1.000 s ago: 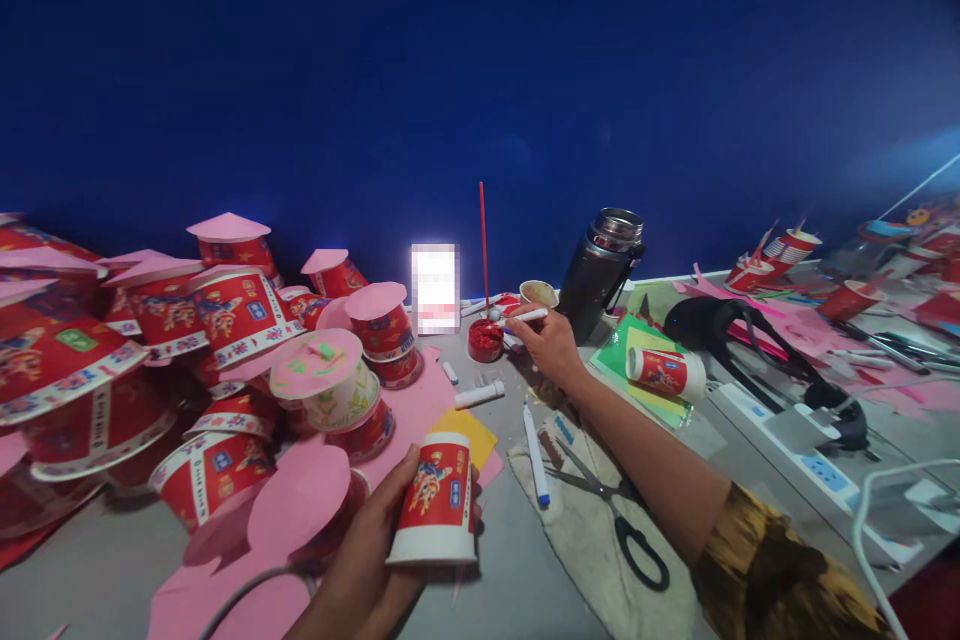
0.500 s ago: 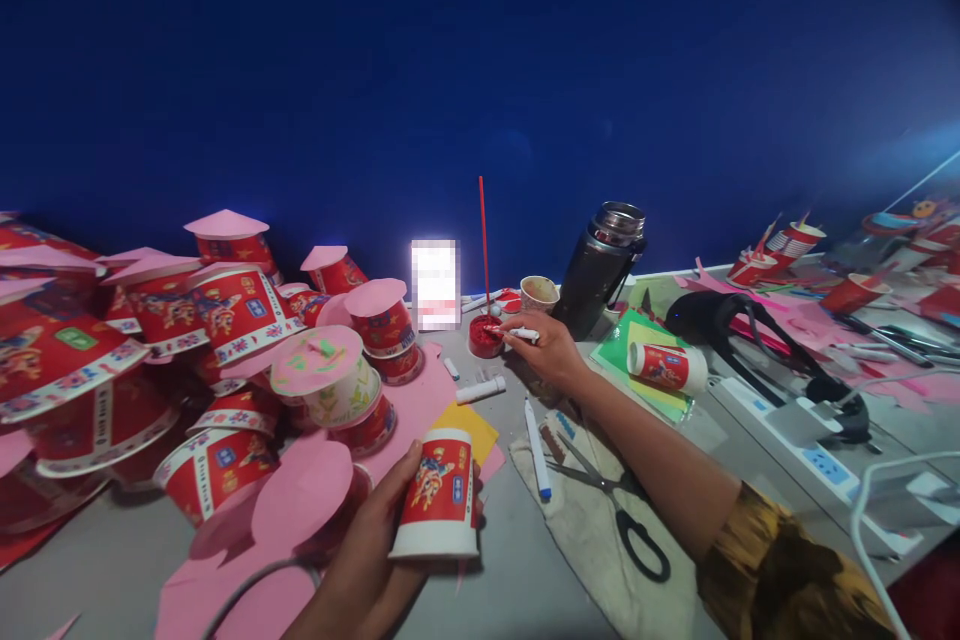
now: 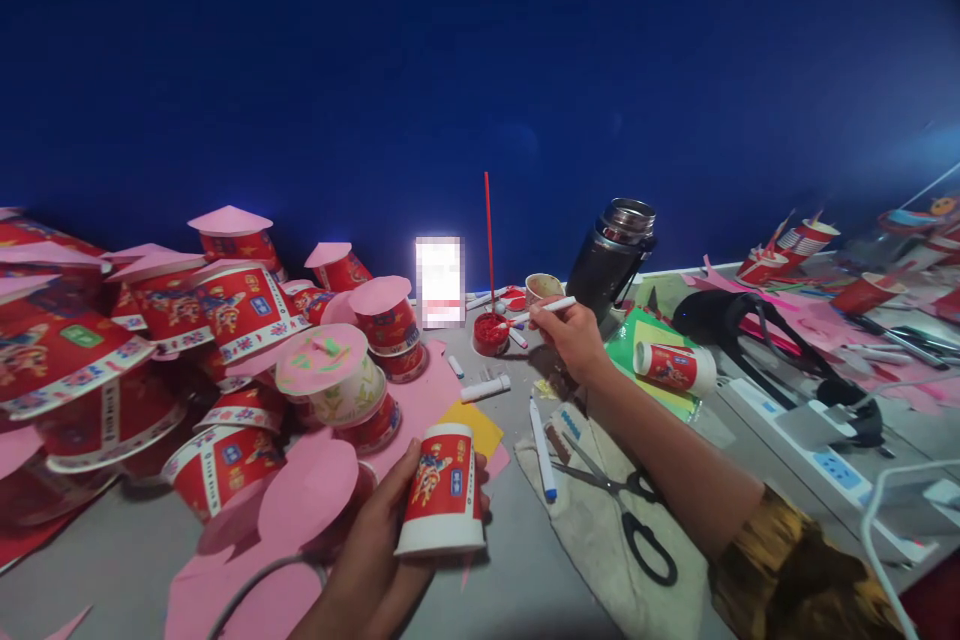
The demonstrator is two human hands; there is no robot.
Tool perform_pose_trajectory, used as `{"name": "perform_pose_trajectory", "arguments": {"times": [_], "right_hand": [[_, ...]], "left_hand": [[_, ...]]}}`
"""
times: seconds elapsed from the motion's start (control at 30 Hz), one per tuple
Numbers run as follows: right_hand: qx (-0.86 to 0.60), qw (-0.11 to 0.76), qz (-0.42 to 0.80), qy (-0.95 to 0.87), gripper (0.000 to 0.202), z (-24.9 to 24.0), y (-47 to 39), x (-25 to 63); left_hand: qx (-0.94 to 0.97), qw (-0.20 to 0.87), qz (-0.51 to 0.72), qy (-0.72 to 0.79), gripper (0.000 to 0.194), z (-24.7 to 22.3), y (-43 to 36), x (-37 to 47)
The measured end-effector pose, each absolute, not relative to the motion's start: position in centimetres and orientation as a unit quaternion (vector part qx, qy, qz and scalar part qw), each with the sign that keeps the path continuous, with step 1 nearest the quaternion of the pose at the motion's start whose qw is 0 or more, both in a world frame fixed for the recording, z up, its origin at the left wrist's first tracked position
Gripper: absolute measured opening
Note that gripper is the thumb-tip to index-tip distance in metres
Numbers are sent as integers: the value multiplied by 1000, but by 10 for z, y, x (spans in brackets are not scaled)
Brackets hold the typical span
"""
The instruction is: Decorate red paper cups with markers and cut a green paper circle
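A red and white printed paper cup point(image 3: 442, 490) is held upside down in my left hand point(image 3: 394, 525), its white rim toward me and the fingers wrapped round its sides. Between the fingers of my right hand point(image 3: 574, 340) is a slim white marker point(image 3: 559, 304), its red tip pointing left. Just left of that tip stands a small round container of red paint point(image 3: 490, 333), with a tall red stick point(image 3: 490, 240) upright in it. A short white pen with a purple end point(image 3: 517, 337) lies beside the container.
Stacked red paper bowls point(image 3: 247, 305) with pink paper cones crowd the left. Scissors point(image 3: 611, 490) and a blue-tipped marker point(image 3: 541, 450) lie on a cloth point(image 3: 600, 560). Behind stand a black flask point(image 3: 611, 260) and a paper cup point(image 3: 545, 290). A power strip point(image 3: 817, 460) lies right.
My right hand has drawn back from the red paint container, up and to the right, with the white marker in it. The left hand keeps the cup in nearly the same place.
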State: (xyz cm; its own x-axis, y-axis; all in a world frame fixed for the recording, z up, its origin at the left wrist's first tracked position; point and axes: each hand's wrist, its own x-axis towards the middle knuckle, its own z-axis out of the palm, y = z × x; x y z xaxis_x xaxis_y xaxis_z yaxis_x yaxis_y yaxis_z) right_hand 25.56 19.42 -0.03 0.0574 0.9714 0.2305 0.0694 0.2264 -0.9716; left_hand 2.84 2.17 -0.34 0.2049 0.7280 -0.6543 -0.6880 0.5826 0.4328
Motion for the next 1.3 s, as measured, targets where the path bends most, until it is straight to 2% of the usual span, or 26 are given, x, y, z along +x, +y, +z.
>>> {"name": "perform_pose_trajectory", "arguments": {"times": [0.17,0.33,0.4,0.57,0.73,0.9,1.07,1.17,1.3], "right_hand": [[-442,545,523,-484,51,12,188,250],[-419,507,602,-452,55,43,163,244],[-389,499,623,-460,50,54,144,246],[-378,507,536,-559,25,58,72,248],[-342,534,370,-679,3,34,23,248],[-299,537,295,-732,5,21,18,251],[-321,518,365,-704,2,9,19,251],[-347,516,399,-674,8,8,19,249],[-318,510,322,-732,2,14,14,248]], "left_hand": [[27,817,461,346,55,-6,19,25],[61,816,462,342,43,-5,20,26],[79,809,453,366,45,-3,22,26],[108,759,510,391,33,-5,22,27],[140,734,543,383,22,-15,17,30],[216,697,572,375,36,-17,15,33],[204,682,582,393,39,-14,14,35],[200,697,572,383,42,-10,13,35],[227,704,545,394,45,-8,11,34]]}}
